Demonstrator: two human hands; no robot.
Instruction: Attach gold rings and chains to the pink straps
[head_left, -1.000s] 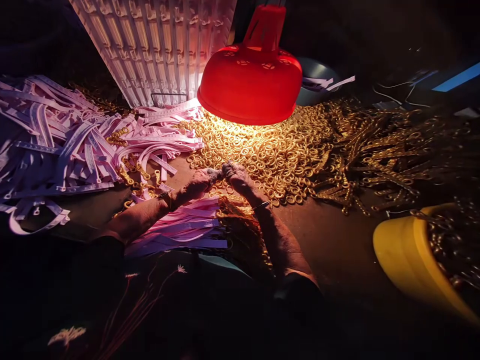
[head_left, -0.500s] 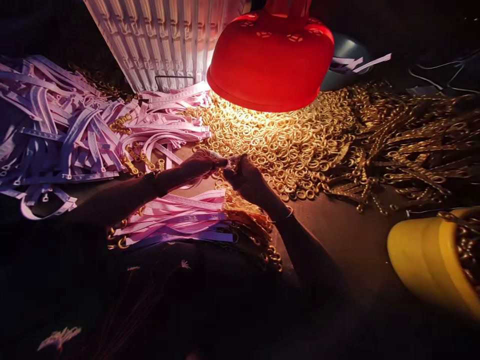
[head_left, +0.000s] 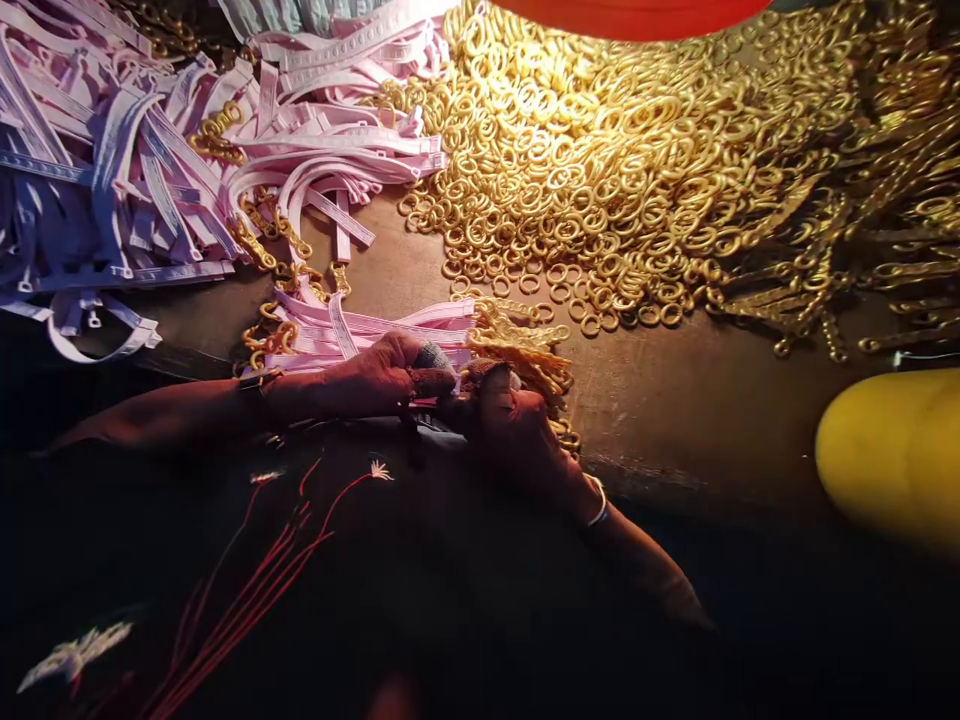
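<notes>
My left hand [head_left: 382, 375] is closed, its thumb wrapped in grey, and faces my closed right hand [head_left: 517, 425] at the table's front edge. Fingertips of both nearly meet. What they pinch between them is dark and too small to make out. Just behind my hands lies a bundle of pink straps [head_left: 420, 322], with gold rings [head_left: 277, 340] at its left end and gold braided pieces [head_left: 517, 330] at its right end.
Loose gold rings [head_left: 562, 180] form a big heap under the red lamp [head_left: 637, 15]. Pink and lilac straps [head_left: 150, 170] are piled at left, gold braided strips [head_left: 802, 270] at right. A yellow container [head_left: 892, 450] stands at the right front.
Both hands have come down from the edge of the ring heap to the table's front edge, still close together. The view has tilted downward, so the lamp is mostly out of frame.
</notes>
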